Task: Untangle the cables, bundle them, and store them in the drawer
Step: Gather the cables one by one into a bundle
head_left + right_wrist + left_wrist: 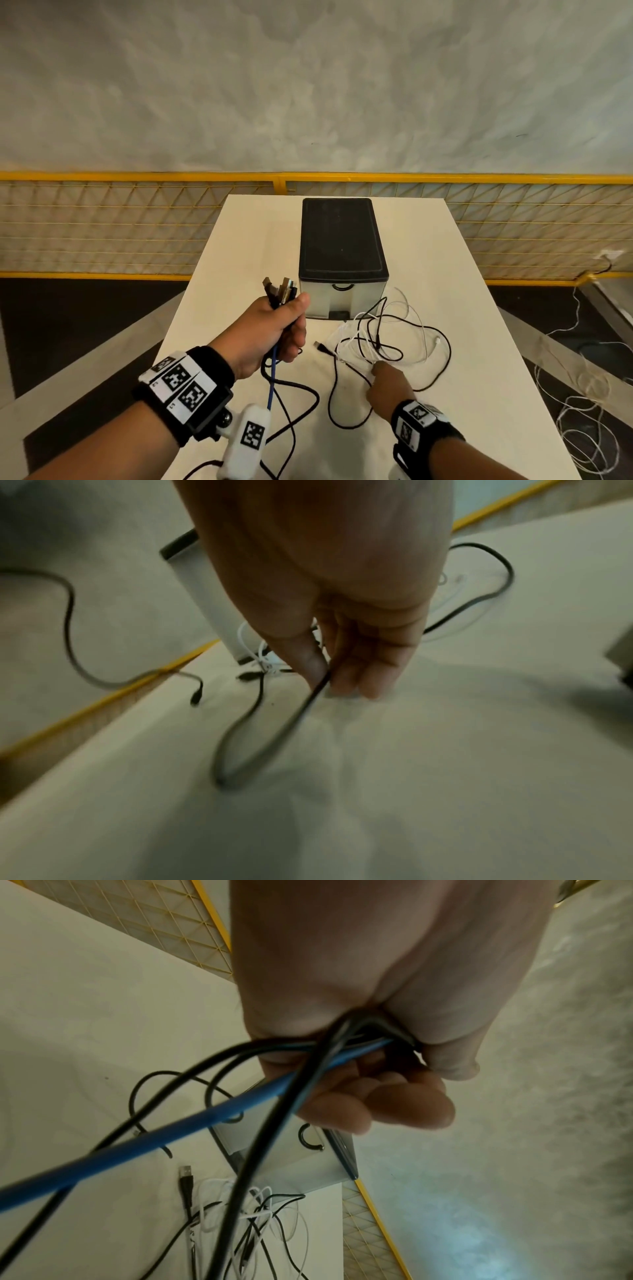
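Observation:
My left hand (274,334) is raised above the white table (479,308) and grips a bundle of cables (279,291), their plugs sticking up out of the fist. A blue cable (192,1126) and several black ones hang from it (342,1047). My right hand (387,380) is down on the table at the near edge of a tangle of black and white cables (387,335); thumb and fingers pinch a thin black cable (301,710). The drawer unit (342,257), black-topped with a shut drawer, stands behind the tangle.
A loose USB plug (320,346) lies between my hands. A yellow mesh fence (137,222) runs behind the table. More white cable lies on the floor at the right (582,411). The table's left and right edges are close.

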### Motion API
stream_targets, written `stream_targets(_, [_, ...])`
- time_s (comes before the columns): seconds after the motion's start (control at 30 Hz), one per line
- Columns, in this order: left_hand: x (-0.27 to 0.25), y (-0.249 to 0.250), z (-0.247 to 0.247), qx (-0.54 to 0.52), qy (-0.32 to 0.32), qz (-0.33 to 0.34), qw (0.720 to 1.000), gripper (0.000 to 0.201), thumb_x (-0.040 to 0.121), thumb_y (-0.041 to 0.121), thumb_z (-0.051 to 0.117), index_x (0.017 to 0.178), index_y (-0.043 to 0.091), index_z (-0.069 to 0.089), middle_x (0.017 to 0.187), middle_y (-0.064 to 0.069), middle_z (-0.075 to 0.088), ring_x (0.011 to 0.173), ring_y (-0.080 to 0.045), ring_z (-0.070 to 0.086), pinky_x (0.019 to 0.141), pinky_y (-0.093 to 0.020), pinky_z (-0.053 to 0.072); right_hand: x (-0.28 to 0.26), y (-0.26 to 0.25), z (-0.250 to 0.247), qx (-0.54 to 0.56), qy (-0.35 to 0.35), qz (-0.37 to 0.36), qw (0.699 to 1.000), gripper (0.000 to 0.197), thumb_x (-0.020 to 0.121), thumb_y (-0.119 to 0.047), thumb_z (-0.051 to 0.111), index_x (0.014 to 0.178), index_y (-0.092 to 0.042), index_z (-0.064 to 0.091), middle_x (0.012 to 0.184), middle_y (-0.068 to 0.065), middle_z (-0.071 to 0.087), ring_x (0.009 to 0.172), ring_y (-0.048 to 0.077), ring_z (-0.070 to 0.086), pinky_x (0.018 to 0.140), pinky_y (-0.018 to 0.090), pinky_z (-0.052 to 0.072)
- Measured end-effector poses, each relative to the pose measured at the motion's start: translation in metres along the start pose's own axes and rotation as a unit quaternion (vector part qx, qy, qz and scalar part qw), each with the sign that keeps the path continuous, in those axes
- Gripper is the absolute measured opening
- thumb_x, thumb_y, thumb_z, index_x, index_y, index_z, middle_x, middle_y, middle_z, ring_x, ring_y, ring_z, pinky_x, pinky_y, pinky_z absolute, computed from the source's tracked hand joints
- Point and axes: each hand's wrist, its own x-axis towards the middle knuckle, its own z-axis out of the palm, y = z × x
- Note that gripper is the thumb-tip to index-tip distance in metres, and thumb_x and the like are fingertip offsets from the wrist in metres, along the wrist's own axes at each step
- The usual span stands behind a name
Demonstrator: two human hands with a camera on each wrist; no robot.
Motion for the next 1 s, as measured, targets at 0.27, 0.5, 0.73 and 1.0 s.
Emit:
stream_targets(0.27, [0.005, -0.01, 0.003, -0.047, -0.034, -0.073, 0.996, 0.037, 0.096, 0.043, 0.055, 0.086, 0.008, 0.062, 0.074, -0.012, 0.069, 0.059, -0.023, 0.064, 0.057, -0.032, 0.053, -0.057, -0.035, -0.071, 0.403, -0.119, 0.053, 0.906, 0.003, 0.084, -0.012, 0.067, 0.084, -0.012, 0.063, 0.062, 0.002, 0.051, 0.057, 0.02, 0.058, 0.063, 0.032, 0.051])
stream_targets(0.5, [0.008, -0.009, 0.017, -0.095, -0.094, -0.11, 0.985, 0.055, 0.096, 0.054, 0.046, 0.104, 0.003, 0.064, 0.096, -0.021, 0.075, 0.084, -0.032, 0.074, 0.074, -0.042, 0.058, -0.107, -0.079, -0.104, 0.439, 0.02, -0.18, 0.88, 0.003, 0.088, -0.009, 0.068, 0.086, -0.011, 0.066, 0.067, 0.005, 0.058, 0.053, 0.02, 0.058, 0.055, 0.034, 0.048])
stream_targets(0.73, [0.012, -0.001, 0.024, -0.242, -0.101, -0.083, 0.961, 0.07, 0.09, 0.065, 0.034, 0.107, 0.004, 0.064, 0.111, -0.022, 0.073, 0.093, -0.03, 0.074, 0.069, -0.038, 0.059, -0.113, -0.077, -0.078, 0.09, 0.106, -0.375, 0.916, 0.016, 0.079, -0.038, 0.063, 0.095, -0.034, 0.067, 0.075, -0.01, 0.055, 0.07, 0.008, 0.054, 0.066, 0.025, 0.046])
stream_targets(1.0, [0.017, -0.008, 0.021, -0.294, -0.074, -0.028, 0.953, 0.039, 0.082, 0.045, 0.056, 0.091, 0.008, 0.064, 0.107, -0.02, 0.074, 0.104, -0.032, 0.072, 0.096, -0.055, 0.047, -0.11, -0.066, -0.064, 0.012, 0.069, -0.397, 0.915, 0.02, 0.086, -0.036, 0.061, 0.104, -0.032, 0.068, 0.077, -0.018, 0.046, 0.073, -0.003, 0.047, 0.074, 0.024, 0.044])
